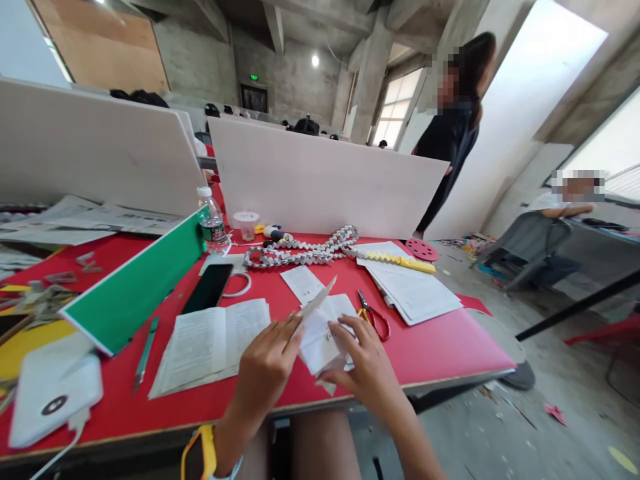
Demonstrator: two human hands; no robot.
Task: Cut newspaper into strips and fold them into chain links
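White folded paper — pinched between both hands — over red table.

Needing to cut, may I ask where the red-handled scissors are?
Head view: scissors on the red table, just beyond the right hand, left of white sheets.

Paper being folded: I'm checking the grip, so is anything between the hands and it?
Nothing visible. The left hand pinches the paper by its raised edge and the right hand holds its other side. The scissors lie just beyond.
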